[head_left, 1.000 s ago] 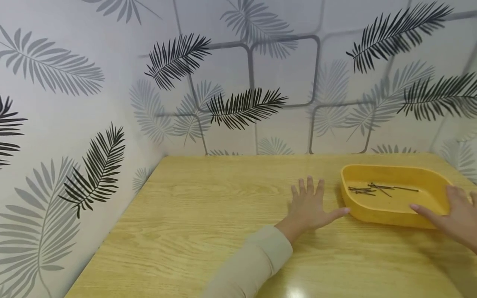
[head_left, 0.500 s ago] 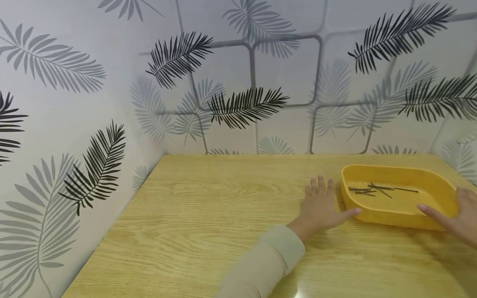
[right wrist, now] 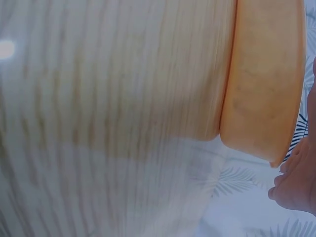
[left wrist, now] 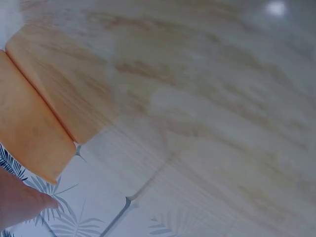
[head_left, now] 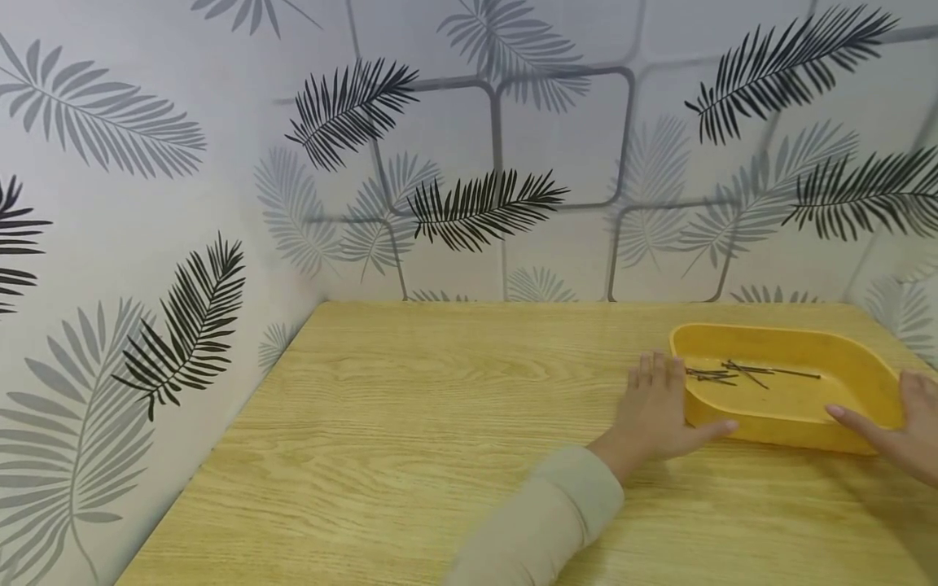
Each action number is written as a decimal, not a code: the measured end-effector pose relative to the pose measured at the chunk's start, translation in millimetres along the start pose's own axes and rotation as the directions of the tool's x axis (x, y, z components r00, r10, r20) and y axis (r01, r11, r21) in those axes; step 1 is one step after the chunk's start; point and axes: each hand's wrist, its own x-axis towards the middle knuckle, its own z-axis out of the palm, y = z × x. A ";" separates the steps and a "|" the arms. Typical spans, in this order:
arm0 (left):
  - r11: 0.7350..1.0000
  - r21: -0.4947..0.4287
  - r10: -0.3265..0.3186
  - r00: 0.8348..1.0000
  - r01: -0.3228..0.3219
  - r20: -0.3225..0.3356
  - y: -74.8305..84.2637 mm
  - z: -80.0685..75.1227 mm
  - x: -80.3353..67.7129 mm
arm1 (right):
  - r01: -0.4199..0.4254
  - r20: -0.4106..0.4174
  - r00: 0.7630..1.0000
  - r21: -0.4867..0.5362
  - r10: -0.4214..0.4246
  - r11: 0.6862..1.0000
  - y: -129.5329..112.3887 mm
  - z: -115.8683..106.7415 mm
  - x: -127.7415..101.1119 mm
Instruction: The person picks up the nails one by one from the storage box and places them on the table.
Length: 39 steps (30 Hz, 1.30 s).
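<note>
- Broadly, the wooden worktop (head_left: 410,439) runs up to leaf-patterned wallpaper (head_left: 146,203) at its far and left edges.
- On its far right part sits a yellow tray (head_left: 857,370), holding a small loose heap of thin dark nails (head_left: 733,373).
- At the tray's left end lies the left hand (head_left: 659,411), fingers straight and together, thumb along the near wall.
- At the right end, the right hand (head_left: 905,423) spreads open, thumb touching the near wall.
</note>
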 end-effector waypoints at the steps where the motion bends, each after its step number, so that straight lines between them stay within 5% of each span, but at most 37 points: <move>1: 1.000 0.018 -0.002 1.000 0.002 0.001 1.1 1.0 1.2 | 0.006 -0.002 1.000 -0.003 -0.006 1.000 1.6 0.8 0.8; 14: 0.986 0.156 0.064 0.998 -0.062 -0.004 9.2 0.9 5.7 | 0.120 0.022 0.993 -0.012 -0.119 0.993 5.4 1.0 2.2; 21: 0.970 0.235 0.061 0.998 -0.062 0.014 14.1 5.4 10.7 | 0.231 -0.107 0.964 -0.111 -0.243 0.967 3.6 1.0 8.8; 39: 0.968 0.236 0.087 0.996 -0.086 0.008 13.5 8.3 10.4 | 0.177 -0.043 0.981 -0.180 -0.187 0.968 10.0 7.7 11.4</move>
